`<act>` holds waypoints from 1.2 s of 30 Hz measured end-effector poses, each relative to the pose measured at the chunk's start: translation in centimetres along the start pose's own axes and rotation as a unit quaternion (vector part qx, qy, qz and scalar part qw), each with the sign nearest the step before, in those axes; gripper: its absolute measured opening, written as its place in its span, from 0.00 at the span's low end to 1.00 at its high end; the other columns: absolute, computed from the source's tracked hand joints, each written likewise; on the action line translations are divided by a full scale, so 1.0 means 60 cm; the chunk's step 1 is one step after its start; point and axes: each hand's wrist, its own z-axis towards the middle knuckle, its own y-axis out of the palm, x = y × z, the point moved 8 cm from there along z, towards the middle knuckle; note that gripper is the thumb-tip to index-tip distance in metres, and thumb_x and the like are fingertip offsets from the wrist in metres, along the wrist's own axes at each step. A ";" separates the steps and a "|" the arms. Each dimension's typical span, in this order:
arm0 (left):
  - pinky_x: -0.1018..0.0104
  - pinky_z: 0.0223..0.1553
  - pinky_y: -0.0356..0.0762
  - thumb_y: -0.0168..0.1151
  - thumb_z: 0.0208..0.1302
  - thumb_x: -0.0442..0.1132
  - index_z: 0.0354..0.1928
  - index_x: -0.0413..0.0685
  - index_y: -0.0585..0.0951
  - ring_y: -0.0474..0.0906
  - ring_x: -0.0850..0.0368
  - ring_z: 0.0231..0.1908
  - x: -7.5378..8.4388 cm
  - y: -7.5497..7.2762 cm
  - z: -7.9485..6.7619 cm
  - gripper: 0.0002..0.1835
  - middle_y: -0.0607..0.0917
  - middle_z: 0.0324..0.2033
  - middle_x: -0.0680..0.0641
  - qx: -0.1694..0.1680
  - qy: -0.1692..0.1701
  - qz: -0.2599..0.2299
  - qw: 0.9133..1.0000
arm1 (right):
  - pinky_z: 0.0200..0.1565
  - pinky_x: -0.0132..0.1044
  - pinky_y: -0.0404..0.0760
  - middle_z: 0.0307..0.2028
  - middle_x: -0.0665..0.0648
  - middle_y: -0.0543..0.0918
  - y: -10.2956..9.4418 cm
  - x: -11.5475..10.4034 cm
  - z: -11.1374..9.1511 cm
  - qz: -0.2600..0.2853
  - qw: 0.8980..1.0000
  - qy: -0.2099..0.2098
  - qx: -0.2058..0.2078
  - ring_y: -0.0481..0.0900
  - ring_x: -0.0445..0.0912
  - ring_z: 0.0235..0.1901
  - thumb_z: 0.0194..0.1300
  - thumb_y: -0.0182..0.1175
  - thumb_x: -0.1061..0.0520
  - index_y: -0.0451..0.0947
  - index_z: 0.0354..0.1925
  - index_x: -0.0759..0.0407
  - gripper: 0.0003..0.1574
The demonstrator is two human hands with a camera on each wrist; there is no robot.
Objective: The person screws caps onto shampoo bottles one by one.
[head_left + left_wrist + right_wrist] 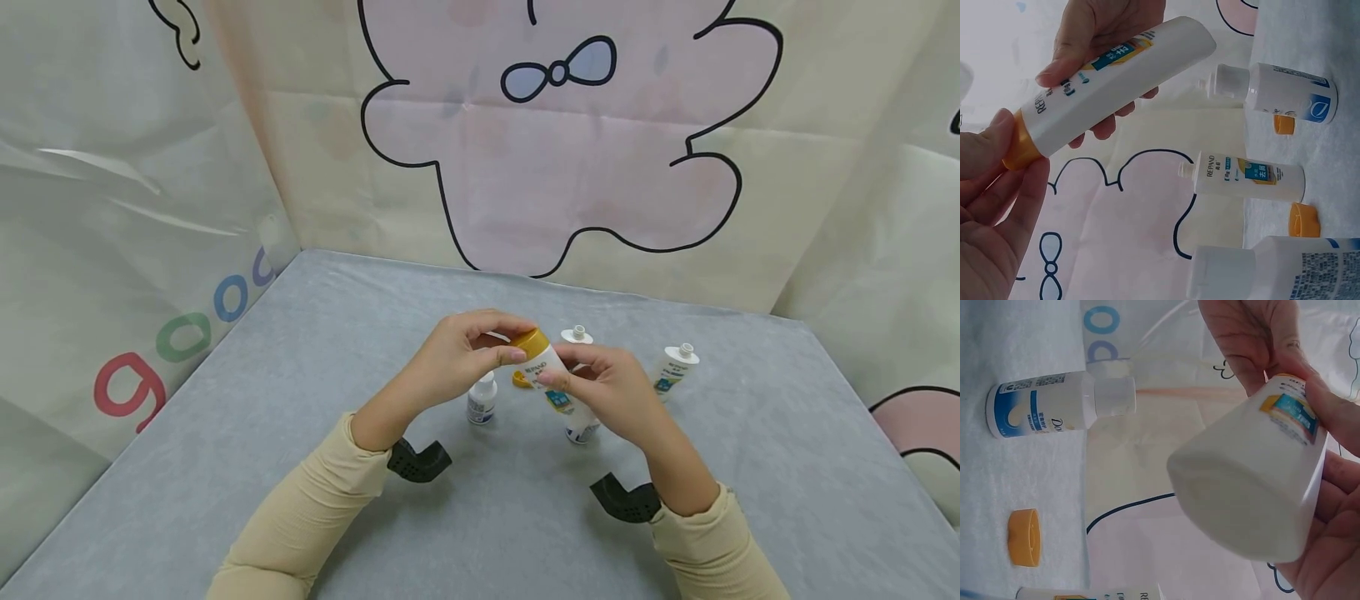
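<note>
A white bottle point(1116, 87) with a blue-green label is held tilted above the table, its yellow cap point(532, 342) toward the upper left in the head view. My left hand point(472, 350) pinches that cap between thumb and fingers. Lower down, my right hand point(611, 387) grips the bottle's body, thumb on the label side. The cap sits on the bottle's end. From the right wrist view, the bottle's smooth base point(1235, 506) faces the camera.
Two similar bottles without caps, one point(577, 335) behind the hands and another point(678, 367) farther right, stand upright. Two smaller white-capped bottles stand nearer, at left point(482, 400) and below the held bottle point(581, 433). Orange caps point(1304, 220) point(1284, 124) lie on the grey cloth.
</note>
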 end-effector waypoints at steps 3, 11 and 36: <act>0.70 0.53 0.82 0.64 0.67 0.34 0.57 0.43 0.82 0.82 0.54 0.53 0.002 0.000 -0.001 0.17 0.84 0.55 0.46 -0.004 -0.002 -0.005 1.000 | 0.33 0.37 0.85 0.42 0.64 0.88 0.000 0.002 0.000 0.008 1.000 0.010 -0.005 0.85 0.43 0.29 0.66 0.66 0.54 0.84 0.51 0.64 0.19; 0.67 0.49 0.84 0.66 0.66 0.36 0.57 0.44 0.82 0.85 0.54 0.46 -0.007 -0.002 -0.001 0.17 0.85 0.53 0.46 0.008 -0.040 -0.027 0.999 | 0.32 0.38 0.85 0.39 0.63 0.88 -0.002 0.008 0.003 0.023 1.000 0.020 0.009 0.86 0.41 0.29 0.65 0.68 0.54 0.84 0.50 0.64 0.19; 0.66 0.53 0.83 0.61 0.69 0.33 0.55 0.38 0.80 0.83 0.52 0.51 0.005 0.005 -0.004 0.14 0.84 0.53 0.41 -0.020 -0.001 -0.053 0.998 | 0.38 0.34 0.85 0.38 0.48 0.88 0.003 -0.009 0.001 0.083 0.994 -0.041 -0.051 0.85 0.40 0.33 0.69 0.63 0.58 0.81 0.50 0.72 0.19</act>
